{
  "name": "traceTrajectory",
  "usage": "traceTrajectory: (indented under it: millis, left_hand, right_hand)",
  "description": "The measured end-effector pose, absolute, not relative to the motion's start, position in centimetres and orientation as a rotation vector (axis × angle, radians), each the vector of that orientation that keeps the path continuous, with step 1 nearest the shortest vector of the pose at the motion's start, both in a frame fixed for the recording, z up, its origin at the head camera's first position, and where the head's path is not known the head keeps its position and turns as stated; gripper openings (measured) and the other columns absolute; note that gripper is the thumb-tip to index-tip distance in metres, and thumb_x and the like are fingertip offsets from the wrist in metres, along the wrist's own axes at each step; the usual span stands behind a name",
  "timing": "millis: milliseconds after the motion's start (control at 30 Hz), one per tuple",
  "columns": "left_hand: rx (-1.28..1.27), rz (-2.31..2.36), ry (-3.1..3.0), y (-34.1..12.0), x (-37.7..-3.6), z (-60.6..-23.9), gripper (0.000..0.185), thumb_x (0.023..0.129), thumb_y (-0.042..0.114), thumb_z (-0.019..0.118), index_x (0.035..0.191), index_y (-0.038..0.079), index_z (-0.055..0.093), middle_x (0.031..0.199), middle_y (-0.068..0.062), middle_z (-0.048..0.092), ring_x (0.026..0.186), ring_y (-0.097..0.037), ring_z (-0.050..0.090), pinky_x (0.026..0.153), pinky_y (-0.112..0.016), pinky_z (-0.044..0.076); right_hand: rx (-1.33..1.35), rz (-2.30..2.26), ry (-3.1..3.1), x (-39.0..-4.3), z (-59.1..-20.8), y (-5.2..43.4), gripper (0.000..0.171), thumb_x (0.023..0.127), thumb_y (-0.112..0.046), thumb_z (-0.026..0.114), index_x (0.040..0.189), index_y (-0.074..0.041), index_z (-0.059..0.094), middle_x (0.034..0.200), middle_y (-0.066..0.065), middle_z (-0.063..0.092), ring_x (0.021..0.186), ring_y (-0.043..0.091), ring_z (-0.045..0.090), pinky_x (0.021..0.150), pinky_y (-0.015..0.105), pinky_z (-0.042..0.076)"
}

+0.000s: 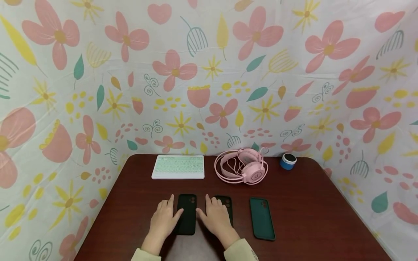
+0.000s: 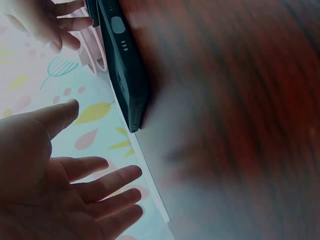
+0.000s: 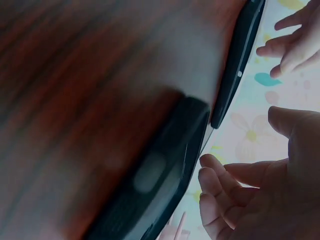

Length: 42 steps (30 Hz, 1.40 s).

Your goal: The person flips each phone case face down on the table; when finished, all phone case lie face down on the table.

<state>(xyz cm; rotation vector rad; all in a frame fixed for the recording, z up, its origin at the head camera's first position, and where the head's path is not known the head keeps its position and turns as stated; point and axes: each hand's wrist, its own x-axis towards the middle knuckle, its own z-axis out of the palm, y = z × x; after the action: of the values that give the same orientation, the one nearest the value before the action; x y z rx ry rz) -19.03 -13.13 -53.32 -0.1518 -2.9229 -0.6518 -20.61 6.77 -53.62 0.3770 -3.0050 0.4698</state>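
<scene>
A black rectangular phone case (image 1: 187,214) with rounded corners and small camera holes at its far right corner lies flat between the hands; from the left wrist, its near edge shows a raised rim, a pill-shaped slot and a row of tiny holes. The left hand (image 1: 163,217) is just left of it, fingers spread and nearly straight, thumb reaching towards it, holding nothing. The right hand (image 1: 217,215), fingers loosely bent and gripping nothing, hovers over the left part of a second black phone case (image 1: 227,203), hiding much of it. Its near end looms blurred in the right wrist view, so whether a fingertip brushes its rim is hard to say.

Farther right lies a dark green phone case (image 1: 262,219), slightly turned, its hollow side up within a thin raised rim. All three rest on a reddish-brown, glossy wood-grain table (image 1: 300,214), whose near edge is cut off. Along the far side are a flat white keyboard (image 1: 177,167) with pale green keys, pink over-ear headphones (image 1: 254,172) inside their looped cable, and a small blue cylindrical speaker (image 1: 288,161) with a dark top. Creased, flower-printed cloth (image 1: 212,83) hangs behind.
</scene>
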Motion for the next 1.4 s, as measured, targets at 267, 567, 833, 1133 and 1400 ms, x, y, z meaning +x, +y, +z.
traceTrajectory:
  millis: [267, 567, 833, 1133, 1400]
  left_hand:
    - [-0.116, -0.616, -2.964, -13.2, -19.1, -53.7, 0.065, 0.091, 0.04, 0.066, 0.136, -0.004, 0.051, 0.11, -0.021, 0.055, 0.094, -0.034, 0.049, 0.062, -0.04, 0.047]
    - [-0.078, -0.693, -3.041, -13.0, -19.4, -54.1, 0.063, 0.091, 0.04, 0.065, 0.133, -0.005, 0.053, 0.104, -0.02, 0.053, 0.088, -0.03, 0.047, 0.061, -0.041, 0.047]
    - [-0.076, -0.708, -3.108, -12.8, -19.5, -54.5, 0.06, 0.091, 0.041, 0.064, 0.129, -0.005, 0.058, 0.11, -0.022, 0.056, 0.099, -0.036, 0.05, 0.073, -0.05, 0.049]
    - [-0.118, -0.719, -3.141, -12.4, -19.4, -54.3, 0.062, 0.092, 0.041, 0.063, 0.132, -0.005, 0.056, 0.114, -0.024, 0.055, 0.103, -0.039, 0.05, 0.074, -0.05, 0.049]
    - [-0.086, -0.808, -3.141, -12.3, -19.5, -54.5, 0.064, 0.092, 0.043, 0.062, 0.132, -0.006, 0.055, 0.12, -0.027, 0.053, 0.108, -0.042, 0.048, 0.082, -0.054, 0.045]
  right_hand:
    - [0.38, 0.43, -3.062, -20.7, -54.0, 5.3, 0.068, 0.093, -0.05, 0.056, 0.138, 0.001, 0.05, 0.118, 0.017, 0.054, 0.106, 0.033, 0.051, 0.085, 0.049, 0.042]
    - [0.356, 0.373, -3.118, -20.7, -54.0, 4.6, 0.065, 0.093, -0.052, 0.056, 0.135, -0.002, 0.055, 0.114, 0.015, 0.055, 0.104, 0.031, 0.052, 0.083, 0.046, 0.043]
    - [0.354, 0.333, -3.153, -20.6, -53.8, 4.2, 0.061, 0.092, -0.053, 0.057, 0.128, -0.004, 0.062, 0.111, 0.014, 0.054, 0.102, 0.03, 0.051, 0.084, 0.046, 0.042]
    - [0.409, 0.329, -3.161, -20.6, -53.3, 4.1, 0.055, 0.092, -0.05, 0.058, 0.126, -0.008, 0.064, 0.11, 0.013, 0.057, 0.101, 0.029, 0.051, 0.083, 0.046, 0.042]
    - [0.443, 0.297, -3.166, -21.0, -53.6, 3.9, 0.052, 0.091, -0.045, 0.062, 0.126, -0.006, 0.065, 0.114, 0.012, 0.064, 0.106, 0.029, 0.058, 0.088, 0.048, 0.044]
